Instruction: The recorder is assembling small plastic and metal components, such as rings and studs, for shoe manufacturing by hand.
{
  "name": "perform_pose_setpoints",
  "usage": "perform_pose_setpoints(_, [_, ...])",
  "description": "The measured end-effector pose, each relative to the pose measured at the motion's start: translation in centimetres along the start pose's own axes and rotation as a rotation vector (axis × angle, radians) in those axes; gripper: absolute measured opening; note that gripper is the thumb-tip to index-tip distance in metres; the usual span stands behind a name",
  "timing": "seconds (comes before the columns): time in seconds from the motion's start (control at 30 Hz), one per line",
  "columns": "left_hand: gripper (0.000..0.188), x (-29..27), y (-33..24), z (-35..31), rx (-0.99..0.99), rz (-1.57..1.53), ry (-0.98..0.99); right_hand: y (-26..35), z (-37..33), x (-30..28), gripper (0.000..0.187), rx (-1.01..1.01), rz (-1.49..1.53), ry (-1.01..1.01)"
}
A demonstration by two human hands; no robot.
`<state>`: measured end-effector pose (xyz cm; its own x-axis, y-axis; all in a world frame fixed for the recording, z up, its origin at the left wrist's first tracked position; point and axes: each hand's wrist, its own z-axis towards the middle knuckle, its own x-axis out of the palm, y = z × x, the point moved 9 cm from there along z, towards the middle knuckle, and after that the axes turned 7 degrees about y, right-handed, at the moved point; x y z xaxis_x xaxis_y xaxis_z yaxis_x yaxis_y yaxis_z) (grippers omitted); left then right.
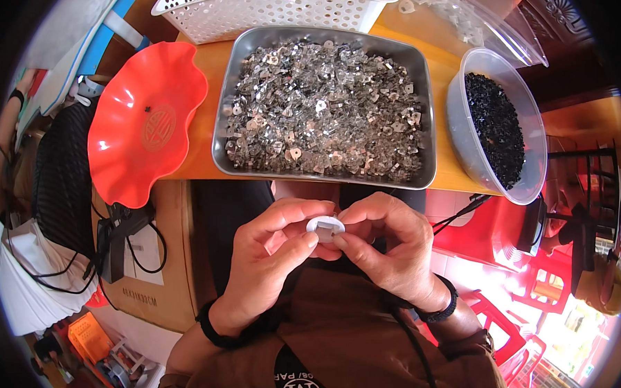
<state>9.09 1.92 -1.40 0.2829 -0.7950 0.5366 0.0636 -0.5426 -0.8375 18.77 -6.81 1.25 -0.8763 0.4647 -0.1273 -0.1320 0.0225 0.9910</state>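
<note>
"What are the hands doing?"

"They meet over the lap, just past the near edge of the counter. Thumb and fingers of the left hand pinch one side of a small white round piece; the right hand pinches the opposite side. Its face, with a greyish squared recess, is turned up. Whether some tiny part sits under the right thumb, I can't tell."

"How would you handle it well?"

"I'd let the left fingers hold the rim steady and leave the fine work to the right thumb, pressing squarely rather than from a slant. Keeping the thumbs off the recess should leave it easy to see. A piece that small could slip, so low over the lap seems sensible."

"And the surface?"

"Straight ahead is a metal tray, heaped with small shiny and clear bits. Left of it lies a red wavy-edged dish with one dark speck in it; right of it, a clear tub of black bits, tilted to the eye by the lens. A white perforated basket stands behind."

"The room?"

"A cardboard box at lower left, red stools at right, and another person's arm at the far left."
</note>
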Motion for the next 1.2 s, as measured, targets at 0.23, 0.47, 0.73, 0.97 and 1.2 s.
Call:
perform_pose_setpoints(0.23, [0.019, -0.5, -0.4, -0.6, -0.021, 0.117, -0.111, 2.0, -0.1, 0.6, 0.021, -0.162, -0.106, 0.003])
perform_pose_setpoints(0.47, [0.006, -1.7, -0.7, -0.6, 0.018, 0.175, -0.181, 6.1, -1.2, -6.1, 0.02, -0.234, -0.392, -0.161])
perform_pose_setpoints(0.73, [0.012, -1.2, -0.2, -0.1, -0.059, 0.152, -0.19, 4.3, -0.5, -22.1, 0.015, 0.206, -1.204, -0.365])
perform_pose_setpoints(0.97, [0.022, -1.1, 0.1, -0.1, -0.072, 0.142, -0.184, -1.4, 1.6, -21.9, 0.02, 0.28, -1.198, -0.165])
perform_pose_setpoints(1.2, [0.028, -0.7, 0.3, -0.1, -0.098, 0.172, -0.144, -0.6, 1.0, -23.1, 0.014, 0.332, -1.055, -0.247])
